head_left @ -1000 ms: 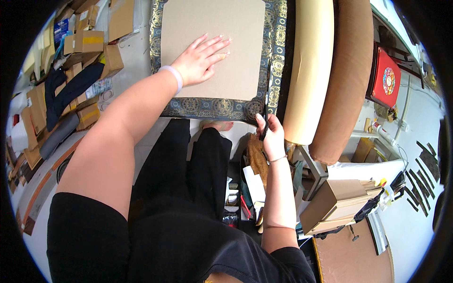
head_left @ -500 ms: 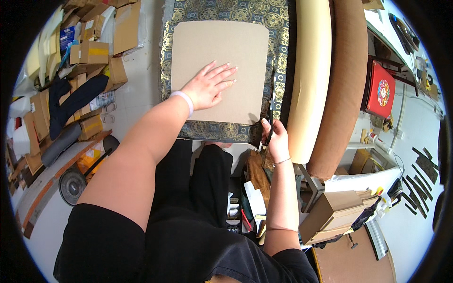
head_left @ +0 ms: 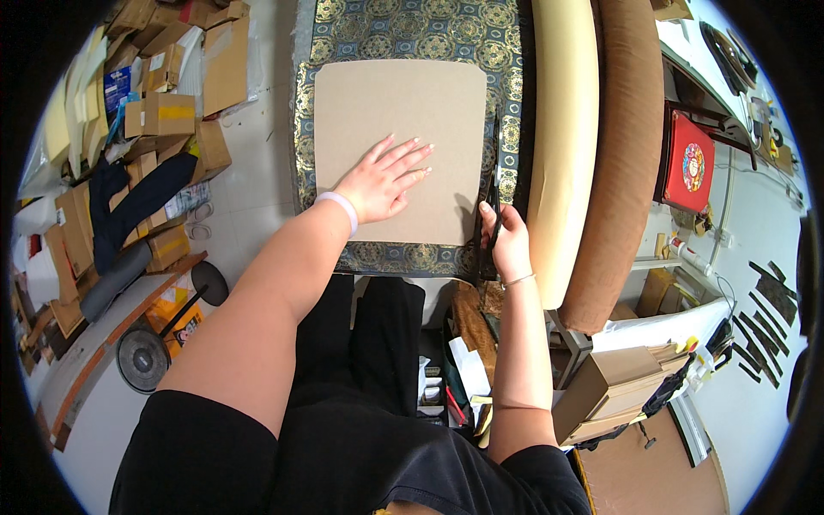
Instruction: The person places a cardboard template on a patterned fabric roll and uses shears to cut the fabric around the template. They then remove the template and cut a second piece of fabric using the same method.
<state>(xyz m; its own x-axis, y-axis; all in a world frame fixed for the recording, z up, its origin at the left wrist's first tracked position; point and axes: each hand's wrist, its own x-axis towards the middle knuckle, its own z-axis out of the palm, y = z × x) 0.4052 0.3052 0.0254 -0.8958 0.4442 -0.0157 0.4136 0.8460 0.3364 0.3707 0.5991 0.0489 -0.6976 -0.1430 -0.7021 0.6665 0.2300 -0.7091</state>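
My left hand (head_left: 384,182) lies flat with fingers spread on a beige board (head_left: 399,103) with rounded corners. Under the board is a dark blue brocade fabric (head_left: 416,30) with gold round motifs. In my right hand (head_left: 511,245) I grip black-handled scissors (head_left: 495,184) at the board's near right corner. Their blades point away from me, along the fabric strip beside the board's right edge. I cannot make out how far apart the blades are.
Right of the fabric lie a cream roll (head_left: 565,146) and a brown roll (head_left: 631,163). Cardboard boxes (head_left: 160,114) crowd the left floor. A red-backed chair (head_left: 689,163) stands at the far right. Below the table edge is a bin of scraps (head_left: 463,365).
My right hand and the scissors have moved forward along the board's right edge. My left hand stays pressed on the board. The whole view has shifted slightly.
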